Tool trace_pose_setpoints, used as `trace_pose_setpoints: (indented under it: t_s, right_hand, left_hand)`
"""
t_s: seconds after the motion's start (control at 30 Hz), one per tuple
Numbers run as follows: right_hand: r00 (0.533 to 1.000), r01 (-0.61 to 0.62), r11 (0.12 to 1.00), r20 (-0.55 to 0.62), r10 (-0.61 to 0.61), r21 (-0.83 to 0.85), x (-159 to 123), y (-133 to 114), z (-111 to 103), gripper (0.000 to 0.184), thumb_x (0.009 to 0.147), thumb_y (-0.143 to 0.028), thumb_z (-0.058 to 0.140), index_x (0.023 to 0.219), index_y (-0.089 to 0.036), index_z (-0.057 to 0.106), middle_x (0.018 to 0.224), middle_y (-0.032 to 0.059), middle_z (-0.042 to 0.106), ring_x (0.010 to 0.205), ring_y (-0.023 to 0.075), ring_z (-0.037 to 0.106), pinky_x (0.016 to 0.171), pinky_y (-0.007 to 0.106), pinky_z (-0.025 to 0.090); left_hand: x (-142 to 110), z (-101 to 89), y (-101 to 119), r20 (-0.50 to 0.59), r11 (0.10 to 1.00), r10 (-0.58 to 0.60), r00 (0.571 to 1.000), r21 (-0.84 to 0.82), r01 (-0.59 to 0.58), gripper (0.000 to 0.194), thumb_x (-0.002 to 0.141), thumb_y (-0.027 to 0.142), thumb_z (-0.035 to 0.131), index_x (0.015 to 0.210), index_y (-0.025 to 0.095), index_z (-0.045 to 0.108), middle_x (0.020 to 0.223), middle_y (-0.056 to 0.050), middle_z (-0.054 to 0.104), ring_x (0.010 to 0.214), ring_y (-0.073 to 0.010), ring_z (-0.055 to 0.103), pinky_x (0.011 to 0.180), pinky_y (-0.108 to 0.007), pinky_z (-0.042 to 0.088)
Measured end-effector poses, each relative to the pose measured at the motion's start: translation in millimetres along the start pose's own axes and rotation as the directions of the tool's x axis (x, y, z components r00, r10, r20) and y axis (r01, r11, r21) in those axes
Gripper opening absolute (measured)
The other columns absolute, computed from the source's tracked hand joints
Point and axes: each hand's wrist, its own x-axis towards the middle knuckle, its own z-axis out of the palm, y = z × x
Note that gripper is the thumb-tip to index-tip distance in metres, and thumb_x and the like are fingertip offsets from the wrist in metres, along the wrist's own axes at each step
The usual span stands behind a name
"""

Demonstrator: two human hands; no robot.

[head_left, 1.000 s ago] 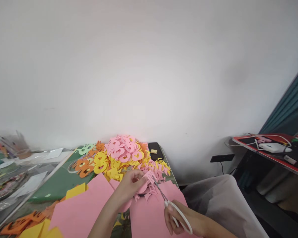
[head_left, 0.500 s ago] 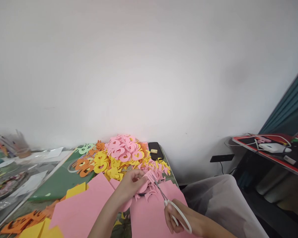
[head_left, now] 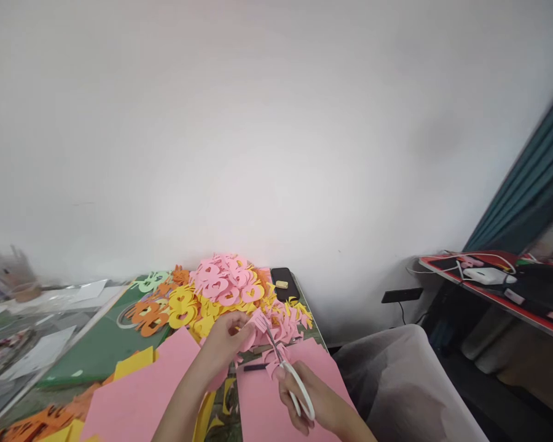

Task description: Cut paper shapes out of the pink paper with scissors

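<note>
My left hand [head_left: 230, 337] pinches a piece of pink paper [head_left: 259, 321] between thumb and fingers. In my right hand [head_left: 308, 396] are scissors [head_left: 299, 393] with white handles, their metal blades reaching up to that pink piece. Below the hands lies a sheet of pink paper [head_left: 281, 405] with pink scraps at its top edge. A dark bar-shaped object [head_left: 255, 368] rests by the sheet's upper left corner. Beyond my hands rises a heap of pink cut-outs [head_left: 230, 279] with heart-shaped holes, over yellow cut-outs [head_left: 184, 305].
Orange cut-outs [head_left: 150, 316] and green ones [head_left: 151, 282] lie left of the heap on a green mat [head_left: 92, 344]. A black phone [head_left: 284, 283] bears a small yellowish item. Another pink sheet [head_left: 138, 393] lies at left. A red-edged table [head_left: 498, 294] stands at right, a power strip [head_left: 402, 295] near the wall.
Both hands, with the paper and scissors, have shifted slightly left in view. The scissors now stand steeper, my right hand closer to my left. The whole view has turned a little.
</note>
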Motion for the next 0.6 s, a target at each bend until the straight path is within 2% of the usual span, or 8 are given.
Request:
trace_pose_setpoints:
  t_s: [0.1,0.23,0.33,0.43,0.6]
  right_hand:
    - [0.999,0.048,0.994,-0.020,-0.047,0.097,-3.7,11.3,5.3,0.051,0.077,-0.063,0.027,0.059,-0.017,0.040,0.033,-0.0086,0.034,0.027,0.0043,0.028,0.032,0.018,0.023]
    - [0.993,0.118,0.982,-0.022,-0.116,0.148,-12.3,12.4,5.2,0.047,0.077,-0.060,0.032,0.059,-0.017,0.038,0.043,-0.0078,0.034,0.037,0.0040,0.027,0.039,0.019,0.023]
    - [0.994,0.104,0.986,-0.039,-0.100,0.132,-17.1,6.4,2.6,0.046,0.078,-0.059,0.035,0.059,-0.018,0.037,0.047,-0.0072,0.032,0.041,0.0046,0.026,0.042,0.020,0.023]
    - [0.995,0.090,0.988,-0.064,-0.082,0.129,-17.3,6.2,-0.3,0.047,0.075,-0.061,0.037,0.058,-0.018,0.036,0.047,-0.0077,0.030,0.041,0.0044,0.024,0.041,0.020,0.019]
    - [0.996,0.057,0.986,-0.079,-0.045,0.159,-11.7,17.8,-5.0,0.050,0.069,-0.064,0.044,0.053,-0.018,0.035,0.043,-0.0084,0.029,0.037,0.0031,0.021,0.038,0.020,0.014]
  left_hand:
    - [-1.1,-1.0,1.6,0.022,1.000,0.004,1.000,0.008,-0.004,0.029,0.063,0.046,0.053,0.056,0.018,0.047,0.057,0.005,0.041,0.047,-0.0083,0.039,0.038,-0.019,0.038]
    - [-0.8,-2.0,-0.2,0.087,0.999,0.030,0.996,0.015,-0.032,0.029,0.067,0.044,0.051,0.056,0.018,0.043,0.058,0.005,0.037,0.049,-0.0085,0.037,0.037,-0.019,0.038]
    - [0.4,-5.6,-3.5,0.145,0.997,0.069,0.987,0.009,-0.071,0.028,0.070,0.042,0.050,0.056,0.018,0.043,0.058,0.006,0.035,0.050,-0.0078,0.036,0.039,-0.018,0.039]
    - [0.7,-9.4,-5.5,0.186,0.998,0.061,0.981,-0.014,-0.060,0.029,0.070,0.044,0.050,0.059,0.018,0.045,0.059,0.006,0.034,0.052,-0.0087,0.039,0.039,-0.018,0.040]
    - [-1.1,-10.8,-4.3,0.178,0.998,0.062,0.982,-0.024,-0.059,0.032,0.068,0.048,0.051,0.060,0.018,0.046,0.061,0.005,0.035,0.053,-0.0091,0.040,0.039,-0.019,0.042]
